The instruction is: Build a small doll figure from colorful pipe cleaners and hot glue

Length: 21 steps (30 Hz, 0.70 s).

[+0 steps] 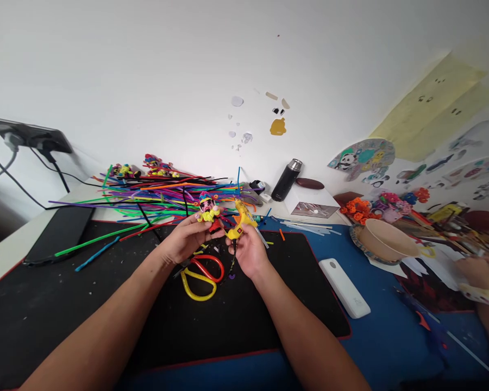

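L hand [187, 237]: pinching figurine [207, 213] upright over blk mat [261, 320]; | R hand [250, 251]: gripping yellow glue gun [245, 220] just beside it; | step: prob. gluing, mid-work; | next: likely calls for steady L, careful R aim

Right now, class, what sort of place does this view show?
Probably a craft workspace: colourful stems lie heaped, scissors rest on a black mat, and the right hand holds a glue gun.
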Each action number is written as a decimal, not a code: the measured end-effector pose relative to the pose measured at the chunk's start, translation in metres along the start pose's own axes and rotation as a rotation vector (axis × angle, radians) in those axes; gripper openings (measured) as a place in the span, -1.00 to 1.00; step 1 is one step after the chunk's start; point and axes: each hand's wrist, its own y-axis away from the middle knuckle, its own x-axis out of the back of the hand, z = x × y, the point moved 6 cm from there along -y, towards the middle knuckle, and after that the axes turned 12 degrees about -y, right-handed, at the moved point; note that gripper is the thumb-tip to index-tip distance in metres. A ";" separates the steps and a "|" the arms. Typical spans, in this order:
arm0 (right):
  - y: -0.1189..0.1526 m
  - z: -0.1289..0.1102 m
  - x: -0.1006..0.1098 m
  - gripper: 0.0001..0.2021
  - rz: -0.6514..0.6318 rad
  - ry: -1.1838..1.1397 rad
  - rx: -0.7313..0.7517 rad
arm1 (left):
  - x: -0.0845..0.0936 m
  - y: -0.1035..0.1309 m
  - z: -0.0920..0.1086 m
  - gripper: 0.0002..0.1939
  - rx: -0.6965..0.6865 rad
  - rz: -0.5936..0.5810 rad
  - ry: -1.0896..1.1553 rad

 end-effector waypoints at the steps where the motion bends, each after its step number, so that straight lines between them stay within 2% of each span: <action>1: 0.000 -0.001 -0.003 -0.78 -0.028 0.029 0.009 | 0.003 -0.001 0.002 -0.72 -0.013 0.016 0.004; 3: -0.002 -0.004 -0.009 -0.78 -0.088 0.085 0.034 | 0.010 -0.003 0.007 -0.74 -0.053 0.065 0.025; 6: -0.002 -0.008 -0.013 -0.75 -0.126 0.121 0.071 | 0.028 -0.006 0.014 -0.72 -0.120 0.201 0.064; 10: 0.000 -0.014 -0.004 -0.78 -0.095 0.082 0.092 | 0.052 -0.007 0.019 -0.69 -0.178 0.451 0.021; 12: 0.003 -0.018 -0.001 -0.78 -0.111 0.059 0.104 | 0.056 -0.007 0.021 -0.66 -0.204 0.526 -0.026; 17: 0.014 -0.025 -0.007 -0.73 -0.253 0.040 0.127 | 0.047 -0.006 0.020 -0.59 -0.221 0.528 -0.141; 21: 0.023 -0.022 -0.017 -0.65 -0.330 0.121 0.127 | 0.038 -0.005 0.019 -0.54 -0.220 0.506 -0.172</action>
